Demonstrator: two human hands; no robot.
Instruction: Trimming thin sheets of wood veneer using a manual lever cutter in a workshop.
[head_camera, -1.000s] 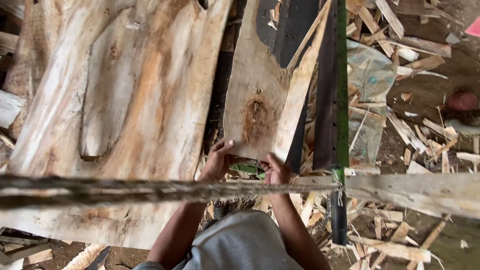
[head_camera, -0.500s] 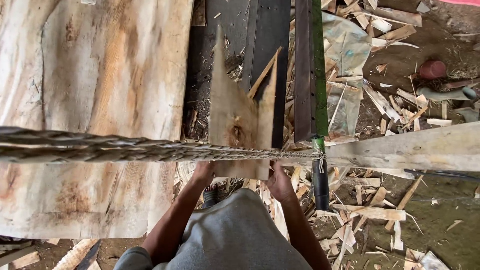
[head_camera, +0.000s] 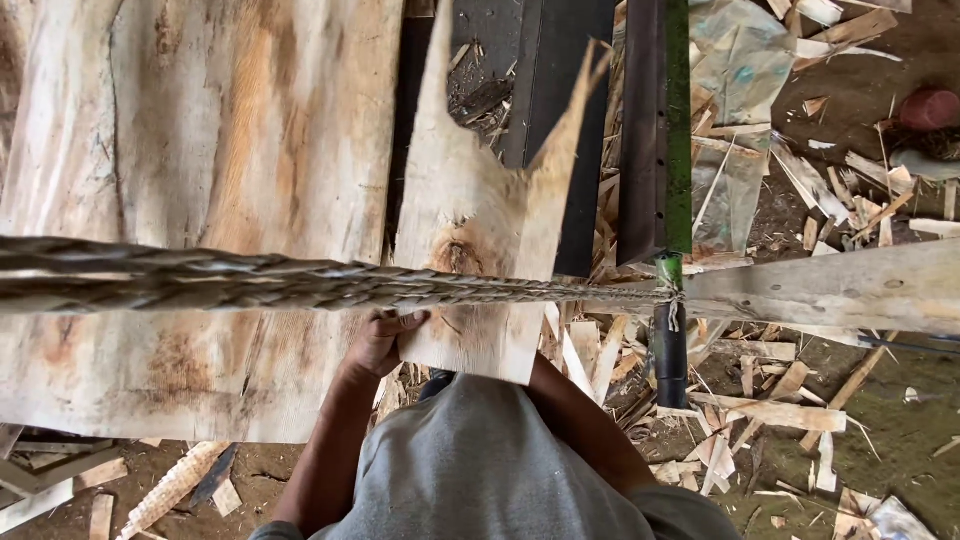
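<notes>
A: What is being handled?

B: A pale offcut slab (head_camera: 480, 230) with a brown knot and a split, forked far end. It stands just right of centre, its near end at about 6 o'clock against the person's grey shirt (head_camera: 490, 470).

A: And the hands?

B: The left hand (head_camera: 385, 335) is at the slab's near left corner, at 7 o'clock from the knot. Its fingers curl over the edge and close on the wood. The right hand is hidden under the slab; only the forearm (head_camera: 585, 430) shows, running in beneath the near right corner, so I cannot tell how those fingers sit.

A: What crosses in front?

B: A twisted rope (head_camera: 250, 280) runs from 9 o'clock to a knot on a dark post (head_camera: 668, 330) with a green top, and covers the slab's knot area in part. From the post a grey wooden rail (head_camera: 830, 290) goes on towards 3 o'clock.

A: Around it?

B: At 9 to 11 o'clock lies a broad pale plank (head_camera: 200, 150), cut off by the top and left edges. Between it and the slab is a dark gap. At 1 o'clock stands a dark metal beam (head_camera: 645, 120) with a green edge. Wood scraps (head_camera: 770, 410) litter the earth floor from 3 to 5 o'clock; a reddish round thing at 2 o'clock is too blurred to name.
</notes>
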